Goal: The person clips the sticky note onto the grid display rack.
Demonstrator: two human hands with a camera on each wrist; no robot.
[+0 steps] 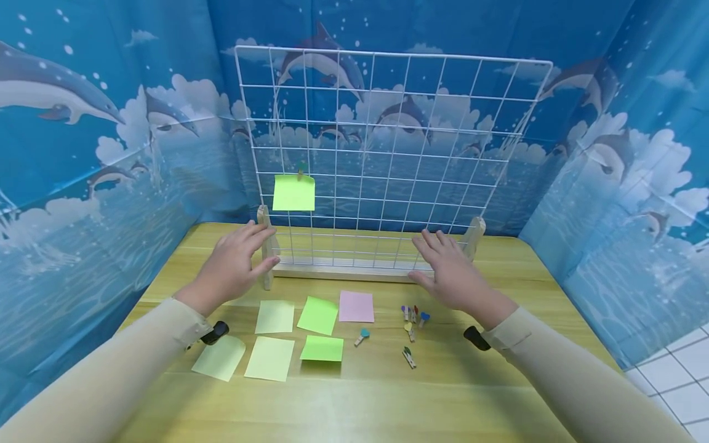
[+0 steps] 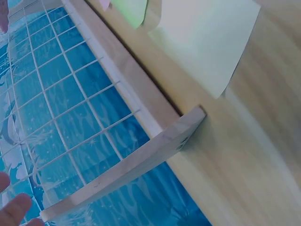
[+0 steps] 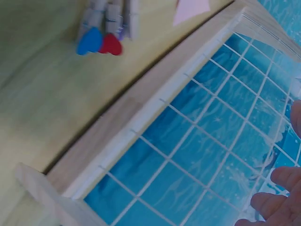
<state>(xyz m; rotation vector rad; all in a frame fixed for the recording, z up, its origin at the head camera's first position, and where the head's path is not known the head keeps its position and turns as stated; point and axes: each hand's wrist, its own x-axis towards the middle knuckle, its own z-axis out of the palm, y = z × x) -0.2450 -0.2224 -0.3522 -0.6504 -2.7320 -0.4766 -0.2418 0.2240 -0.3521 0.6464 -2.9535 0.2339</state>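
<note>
Toward the back edge of the yellow wooden table [image 1: 382,406], a left hand [image 1: 232,264] and right hand [image 1: 451,271], thumbs spread and gripping nothing, hover near a white wire grid [image 1: 394,153] that pale wooden feet [image 1: 474,236] seemingly keep upright, one square lime-green paper note [image 1: 293,194] hanging there by a small clothespin [image 1: 301,174].

On the table [image 1: 376,406] before the wire grid [image 1: 365,125], sticky notes [image 1: 318,315] left of most clips [image 1: 409,357]

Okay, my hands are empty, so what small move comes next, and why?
Perhaps pinch a loose clip with your right hand: it holds nothing, and the clips lie closer to it than to your left hand. One note hangs clipped to the grid; the other notes lie unclipped.
</note>
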